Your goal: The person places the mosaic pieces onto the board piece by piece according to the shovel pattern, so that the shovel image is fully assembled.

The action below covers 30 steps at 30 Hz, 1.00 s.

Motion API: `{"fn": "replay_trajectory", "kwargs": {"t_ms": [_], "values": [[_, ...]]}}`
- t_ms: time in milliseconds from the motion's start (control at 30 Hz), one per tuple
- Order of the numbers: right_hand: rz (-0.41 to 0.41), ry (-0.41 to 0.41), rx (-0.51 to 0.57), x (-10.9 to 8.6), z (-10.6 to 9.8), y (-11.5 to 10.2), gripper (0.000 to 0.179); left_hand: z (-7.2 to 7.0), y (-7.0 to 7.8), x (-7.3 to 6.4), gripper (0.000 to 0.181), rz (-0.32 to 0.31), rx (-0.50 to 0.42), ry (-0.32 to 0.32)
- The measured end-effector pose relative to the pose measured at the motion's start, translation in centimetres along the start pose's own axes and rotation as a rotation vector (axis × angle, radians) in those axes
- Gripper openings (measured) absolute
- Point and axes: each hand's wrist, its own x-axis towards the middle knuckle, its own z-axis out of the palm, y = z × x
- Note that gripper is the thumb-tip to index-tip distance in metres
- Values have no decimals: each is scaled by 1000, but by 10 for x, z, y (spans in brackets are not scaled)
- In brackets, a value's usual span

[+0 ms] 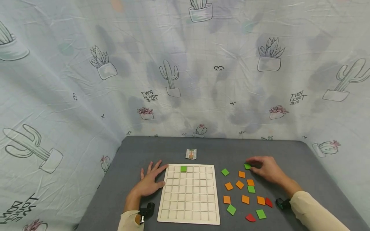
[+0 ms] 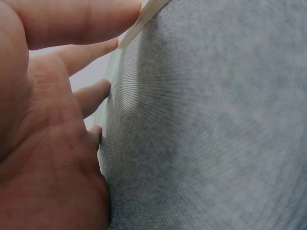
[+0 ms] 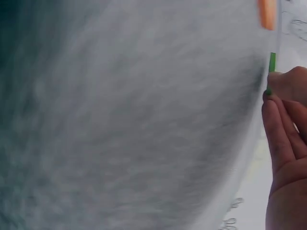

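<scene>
A pale gridded board (image 1: 189, 193) lies flat on the grey table, with one green square tile (image 1: 183, 168) in its top row. My left hand (image 1: 150, 181) rests at the board's left side, fingers spread, thumb and index fingertip at its edge. The left wrist view shows that open palm beside the board's rim (image 2: 144, 21). Right of the board, my right hand (image 1: 267, 168) pinches a green square tile (image 1: 247, 166) between thumb and fingers. In the right wrist view the pinched tile (image 3: 272, 62) shows edge-on, close over the table.
Loose orange tiles (image 1: 245, 199), green tiles (image 1: 261, 214) and red pieces (image 1: 250, 218) lie scattered right of the board. A small patterned card (image 1: 191, 154) lies behind the board. A cactus-print curtain (image 1: 202, 80) hangs behind the table (image 1: 156, 147).
</scene>
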Motion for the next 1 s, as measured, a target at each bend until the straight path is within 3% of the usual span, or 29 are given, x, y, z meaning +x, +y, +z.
{"fn": "replay_trajectory", "kwargs": {"t_ms": [500,1000], "values": [[71,161,13,-18,-25,-71,34,0,1,-1,74,7,-17,7],[28,301,86,-27,-19,-136,40,0,0,-1,74,20,-33,4]]}}
